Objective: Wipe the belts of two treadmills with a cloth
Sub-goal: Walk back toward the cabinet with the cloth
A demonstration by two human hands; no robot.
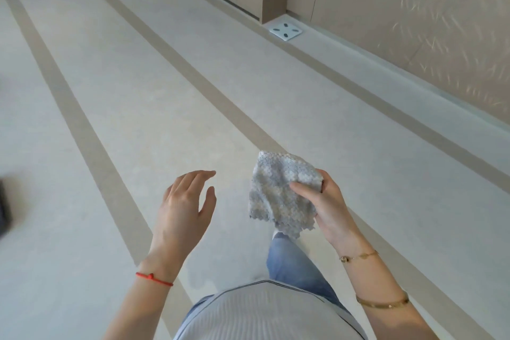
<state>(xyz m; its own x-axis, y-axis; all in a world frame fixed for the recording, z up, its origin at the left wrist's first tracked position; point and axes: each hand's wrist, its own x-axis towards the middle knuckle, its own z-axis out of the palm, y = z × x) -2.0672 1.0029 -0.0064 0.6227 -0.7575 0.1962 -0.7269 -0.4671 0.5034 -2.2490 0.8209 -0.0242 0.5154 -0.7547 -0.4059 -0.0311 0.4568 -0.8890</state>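
Note:
A grey, scaly-textured cloth [278,190] hangs folded from my right hand [328,207], pinched between thumb and fingers at its right edge, above the floor. To the left of the cloth, apart from it, my left hand [187,201] hovers with its fingers spread and nothing in it. No treadmill belt shows clearly in this view.
Pale floor [138,91] with tan stripes runs ahead. A white bathroom scale [286,29] lies by the right wall [414,22]. A dark blurred object [4,210] sits at the left edge. My leg in jeans [292,262] steps forward below the cloth.

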